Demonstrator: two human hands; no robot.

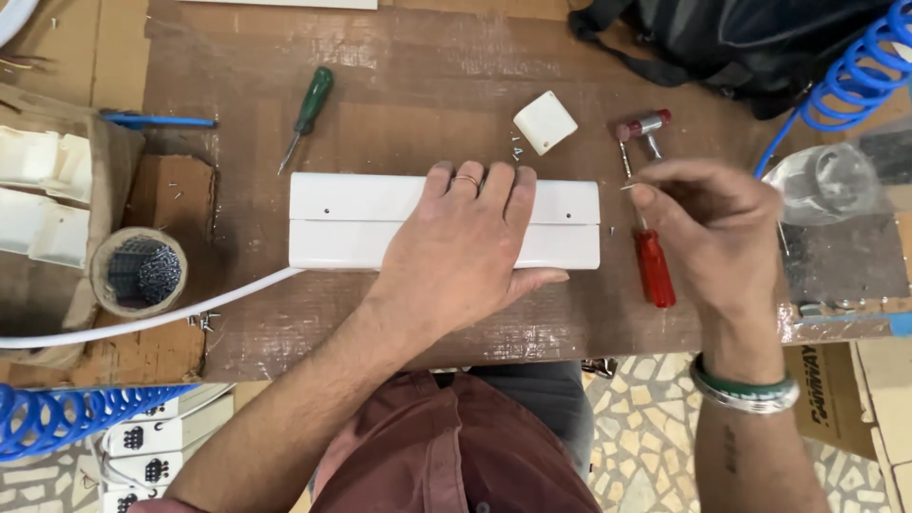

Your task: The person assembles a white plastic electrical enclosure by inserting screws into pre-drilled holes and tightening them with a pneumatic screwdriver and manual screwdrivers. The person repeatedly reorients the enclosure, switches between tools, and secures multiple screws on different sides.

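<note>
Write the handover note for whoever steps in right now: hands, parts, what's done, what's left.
Left hand: flat on the white casing, pressing it to the table.
Right hand: fingers pinch a small screw beside the casing's right end.
Red screwdriver lies under the right hand; green screwdriver and white cap lie above the casing; loose screws lie near the cap.
Done: casing closed, lying flat.
Left: that screw isn't in yet; cap still off.
</note>
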